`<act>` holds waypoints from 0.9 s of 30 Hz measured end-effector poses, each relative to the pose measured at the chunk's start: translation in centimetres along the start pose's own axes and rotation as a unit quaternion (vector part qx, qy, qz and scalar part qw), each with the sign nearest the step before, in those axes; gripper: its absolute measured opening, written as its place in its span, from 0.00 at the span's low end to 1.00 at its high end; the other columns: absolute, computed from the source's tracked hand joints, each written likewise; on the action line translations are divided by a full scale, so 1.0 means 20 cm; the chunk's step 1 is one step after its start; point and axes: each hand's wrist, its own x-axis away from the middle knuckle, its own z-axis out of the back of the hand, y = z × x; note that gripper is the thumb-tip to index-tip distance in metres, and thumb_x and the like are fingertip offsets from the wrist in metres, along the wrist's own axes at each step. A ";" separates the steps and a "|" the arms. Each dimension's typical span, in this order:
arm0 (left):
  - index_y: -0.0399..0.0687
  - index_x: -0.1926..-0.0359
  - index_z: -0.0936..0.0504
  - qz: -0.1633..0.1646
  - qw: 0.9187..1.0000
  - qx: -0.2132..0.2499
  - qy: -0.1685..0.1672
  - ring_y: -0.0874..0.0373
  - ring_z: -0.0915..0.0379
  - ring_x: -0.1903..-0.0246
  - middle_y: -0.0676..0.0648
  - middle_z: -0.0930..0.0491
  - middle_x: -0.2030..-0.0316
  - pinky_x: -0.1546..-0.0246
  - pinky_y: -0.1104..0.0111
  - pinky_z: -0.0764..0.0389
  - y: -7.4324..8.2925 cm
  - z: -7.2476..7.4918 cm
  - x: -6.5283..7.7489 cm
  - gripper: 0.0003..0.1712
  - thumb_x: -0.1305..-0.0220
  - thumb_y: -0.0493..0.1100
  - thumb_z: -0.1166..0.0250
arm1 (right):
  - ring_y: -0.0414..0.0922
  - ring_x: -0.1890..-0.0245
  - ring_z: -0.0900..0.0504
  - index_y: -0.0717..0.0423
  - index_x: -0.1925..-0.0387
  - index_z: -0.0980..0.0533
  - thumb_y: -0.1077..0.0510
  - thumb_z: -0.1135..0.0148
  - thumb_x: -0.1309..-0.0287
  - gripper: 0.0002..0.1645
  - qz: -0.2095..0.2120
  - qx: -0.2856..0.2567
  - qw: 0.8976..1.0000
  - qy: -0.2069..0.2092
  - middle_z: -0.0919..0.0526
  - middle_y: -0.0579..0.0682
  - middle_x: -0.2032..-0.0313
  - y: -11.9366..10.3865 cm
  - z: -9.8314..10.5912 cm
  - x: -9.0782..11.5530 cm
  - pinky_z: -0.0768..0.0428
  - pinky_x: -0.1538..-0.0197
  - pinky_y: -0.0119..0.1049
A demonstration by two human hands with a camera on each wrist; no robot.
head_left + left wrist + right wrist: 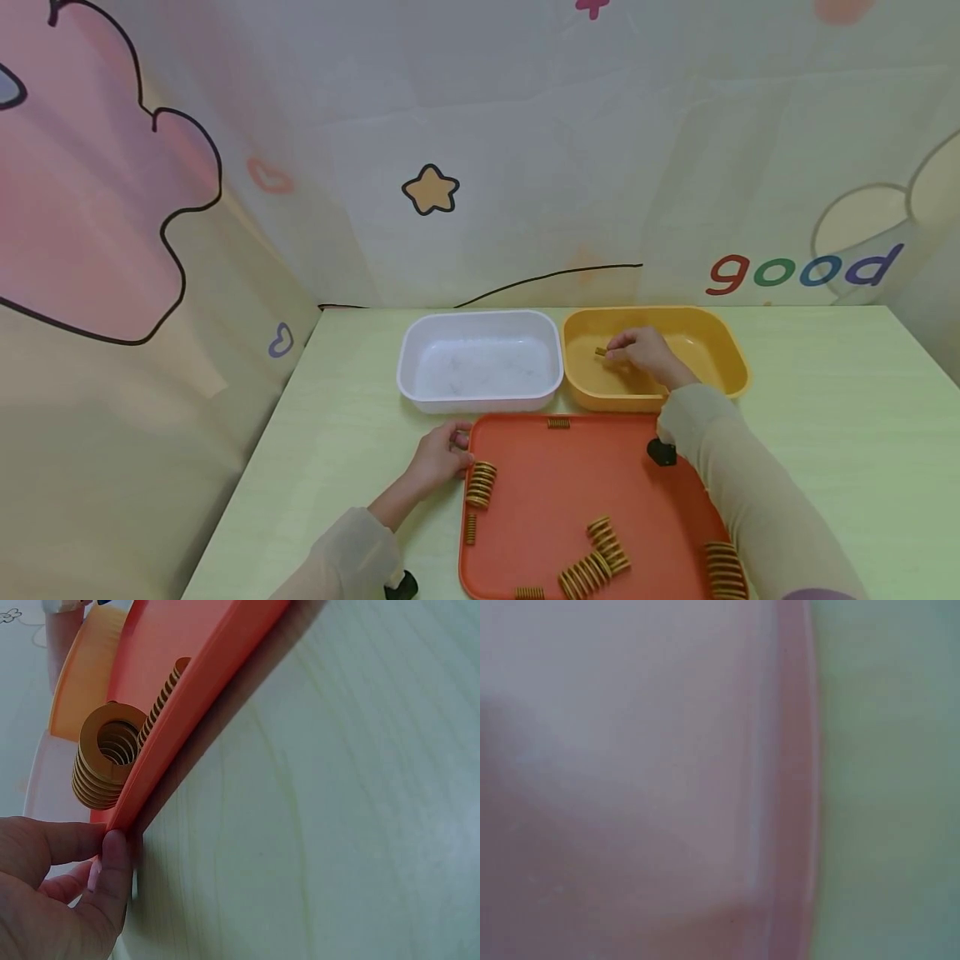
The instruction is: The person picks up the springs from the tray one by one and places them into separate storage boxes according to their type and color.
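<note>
Head view high over table [825, 417], facing twelve o'clock and down, farthest off, left wrist view tilted, close, near ten o'clock of tray [555, 483], right wrist view nearest, blurred, on reddish rim [795, 780], first two sharing tray.

The slanted, lower-case word "good" [804, 270] can be read low on the right part of the pale, upright, cartoon-printed backdrop sheet [540, 175]; its four letters are printed in red, green, blue and violet, from left to right.

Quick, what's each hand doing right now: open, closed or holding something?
Left hand: closed, pinching the edge of the orange-red tray.
Right hand: closed, holding a small gold coil spring.
</note>
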 end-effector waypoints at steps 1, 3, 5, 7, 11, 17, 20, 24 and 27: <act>0.34 0.50 0.31 0.000 1.000 0.001 0.000 0.61 0.32 0.78 0.42 0.29 0.68 0.80 0.69 0.22 0.00 0.00 0.00 0.24 0.51 0.25 0.41 | 0.46 0.68 0.32 0.69 0.62 0.26 0.61 0.41 0.48 0.14 -0.001 0.002 1.000 0.000 0.23 0.55 0.65 0.00 0.00 0.00 0.32 0.66 0.30; 0.33 0.50 0.31 -0.003 1.000 0.001 -0.002 0.61 0.32 0.78 0.42 0.29 0.68 0.79 0.68 0.22 -0.01 0.00 0.00 0.24 0.51 0.25 0.41 | 0.46 0.69 0.31 0.69 0.63 0.26 0.61 0.41 0.49 0.14 -0.001 0.004 1.000 -0.002 0.23 0.55 0.67 0.00 0.00 0.00 0.32 0.67 0.30; 0.32 0.50 0.31 -0.006 1.000 -0.002 -0.003 0.61 0.32 0.78 0.41 0.29 0.68 0.79 0.67 0.22 -0.01 0.00 0.00 0.24 0.51 0.25 0.42 | 0.45 0.70 0.31 0.68 0.63 0.25 0.61 0.40 0.49 0.14 0.002 0.008 1.000 -0.003 0.23 0.54 0.68 0.00 -0.01 0.00 0.31 0.68 0.30; 0.31 0.50 0.31 -0.008 1.000 -0.003 -0.005 0.61 0.32 0.78 0.40 0.29 0.68 0.79 0.67 0.22 -0.02 -0.01 -0.01 0.24 0.51 0.24 0.42 | 0.45 0.70 0.31 0.68 0.64 0.25 0.61 0.40 0.50 0.13 0.002 0.011 1.000 -0.003 0.23 0.53 0.69 0.00 -0.01 0.00 0.31 0.68 0.30; 0.33 0.49 0.31 -0.004 1.000 -0.004 -0.003 0.62 0.32 0.78 0.41 0.29 0.67 0.79 0.68 0.22 -0.01 0.00 -0.01 0.24 0.51 0.25 0.42 | 0.45 0.70 0.31 0.68 0.65 0.24 0.61 0.40 0.49 0.13 0.007 0.022 1.000 -0.002 0.23 0.55 0.68 0.00 -0.01 0.00 0.32 0.68 0.30; 0.34 0.49 0.31 0.003 1.000 -0.001 -0.001 0.62 0.33 0.78 0.43 0.30 0.68 0.80 0.70 0.23 0.00 0.00 0.01 0.25 0.52 0.25 0.42 | 0.45 0.71 0.31 0.69 0.66 0.24 0.61 0.40 0.49 0.12 0.012 0.028 1.000 0.001 0.22 0.57 0.68 0.01 -0.02 0.00 0.32 0.70 0.30; 0.34 0.49 0.31 0.003 1.000 0.001 -0.002 0.62 0.33 0.78 0.43 0.31 0.68 0.80 0.70 0.23 0.00 0.00 0.01 0.25 0.52 0.25 0.42 | 0.44 0.73 0.32 0.69 0.66 0.24 0.61 0.41 0.49 0.12 0.014 0.029 0.999 0.002 0.22 0.56 0.69 0.02 -0.02 0.00 0.32 0.71 0.30; 0.34 0.49 0.31 0.000 1.000 0.002 -0.003 0.63 0.33 0.78 0.43 0.30 0.68 0.80 0.69 0.23 0.00 0.00 0.01 0.25 0.52 0.25 0.42 | 0.44 0.74 0.32 0.69 0.67 0.24 0.62 0.41 0.49 0.11 0.020 0.035 0.999 0.008 0.23 0.54 0.72 0.02 -0.02 0.00 0.33 0.71 0.30; 0.34 0.49 0.31 0.000 1.000 0.001 -0.003 0.62 0.33 0.78 0.43 0.30 0.68 0.80 0.69 0.23 0.01 0.00 0.01 0.24 0.51 0.25 0.41 | 0.43 0.74 0.33 0.68 0.68 0.24 0.62 0.40 0.50 0.10 0.028 0.046 0.998 0.011 0.23 0.52 0.73 0.02 -0.02 0.00 0.33 0.71 0.30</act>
